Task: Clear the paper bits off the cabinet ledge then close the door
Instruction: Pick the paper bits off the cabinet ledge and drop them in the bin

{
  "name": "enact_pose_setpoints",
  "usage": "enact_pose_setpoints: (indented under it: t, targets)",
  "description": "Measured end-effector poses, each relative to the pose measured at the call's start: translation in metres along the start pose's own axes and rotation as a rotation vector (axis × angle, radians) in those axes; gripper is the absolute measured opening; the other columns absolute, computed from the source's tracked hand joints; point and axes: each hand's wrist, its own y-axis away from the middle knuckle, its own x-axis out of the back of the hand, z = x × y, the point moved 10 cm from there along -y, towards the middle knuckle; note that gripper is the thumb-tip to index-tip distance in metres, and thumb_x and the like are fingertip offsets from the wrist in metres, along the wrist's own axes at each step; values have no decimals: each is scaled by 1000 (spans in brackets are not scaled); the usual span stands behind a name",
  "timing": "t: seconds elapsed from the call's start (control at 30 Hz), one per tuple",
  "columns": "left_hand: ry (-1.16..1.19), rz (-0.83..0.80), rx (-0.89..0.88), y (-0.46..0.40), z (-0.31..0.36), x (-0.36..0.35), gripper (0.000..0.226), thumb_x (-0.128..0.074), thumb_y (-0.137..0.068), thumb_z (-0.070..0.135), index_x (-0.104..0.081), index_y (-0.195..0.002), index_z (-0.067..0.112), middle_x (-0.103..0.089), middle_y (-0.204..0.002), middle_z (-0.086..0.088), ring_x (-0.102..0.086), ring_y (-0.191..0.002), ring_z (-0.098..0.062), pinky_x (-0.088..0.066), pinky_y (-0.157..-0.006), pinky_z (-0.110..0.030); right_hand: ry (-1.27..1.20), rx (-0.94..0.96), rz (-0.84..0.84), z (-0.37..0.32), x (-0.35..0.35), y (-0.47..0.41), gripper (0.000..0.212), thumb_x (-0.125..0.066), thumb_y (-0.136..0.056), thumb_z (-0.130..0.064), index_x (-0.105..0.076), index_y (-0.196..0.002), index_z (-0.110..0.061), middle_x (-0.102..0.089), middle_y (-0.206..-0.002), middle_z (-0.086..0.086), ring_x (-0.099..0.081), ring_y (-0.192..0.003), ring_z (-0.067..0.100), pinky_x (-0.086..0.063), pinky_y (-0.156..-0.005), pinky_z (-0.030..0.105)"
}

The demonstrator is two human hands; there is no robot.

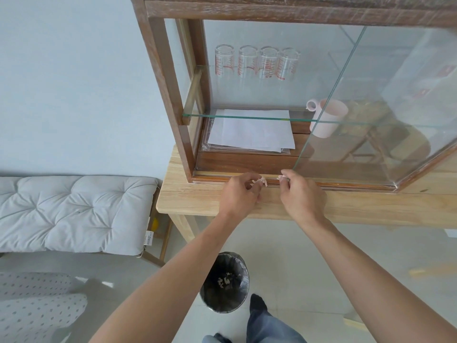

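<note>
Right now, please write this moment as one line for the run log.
stage: clearing ledge | left hand: pinching pale paper bits | right hand: pinching paper bits | glass cabinet door: open | black bin: below, holds scraps

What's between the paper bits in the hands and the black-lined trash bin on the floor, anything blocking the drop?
Nothing visible. The left hand and right hand pinch the pale paper bits at the cabinet ledge, above the light wooden table's front edge. The black-lined trash bin stands open on the floor below, forward of that edge.
</note>
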Motion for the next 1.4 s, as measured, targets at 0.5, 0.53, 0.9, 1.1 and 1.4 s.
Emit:
enact_pose_setpoints:
  t: [0.5,0.53,0.9,1.1,1.4]
  targets:
    - [32,59,59,53,-27,51,26,-68,-106,41,-82,-121,24,-78,-64,14,-60,-47,2,-41,-44,-11,-84,-9,-12,-2,2,5,18,-59,-106,-24,-76,-107,-27,-82,-88,2,-74,-90,38,-47,-69,36]
    - [36,62,61,57,-29,54,26,-68,-106,40,-82,-121,23,-78,-64,14,-59,-45,3,-42,-44,-12,-127,-15,-20,-4,1,8,18,-59,-105,-25,-76,-104,-28,-82,-87,-1,-74,-90,36,-48,-70,36]
    - [42,94,93,96,-60,80,25,-71,-104,42,-82,-116,24,-79,-64,9,-58,-46,3,-41,-50,-14,-590,50,-236,-44,-40,82,16,-67,-103,-32,-77,-92,-36,-78,-61,-11,-61,-45,7,-46,-46,21]
    - [10,96,165,118,-95,87,23,-71,-104,38,-81,-119,23,-79,-64,10,-48,-37,2,-37,-42,-12,-609,85,-363,-53,-70,119,15,-68,-105,-35,-75,-93,-41,-79,-63,-9,-59,-45,12,-45,-48,21]
    - [-117,43,290,136,-154,81,24,-68,-106,34,-81,-123,24,-78,-62,10,-54,-38,6,-38,-42,-5,-415,74,-588,-40,-154,167,13,-67,-105,-39,-79,-102,-36,-78,-61,-15,-67,-49,3,-63,-69,32]
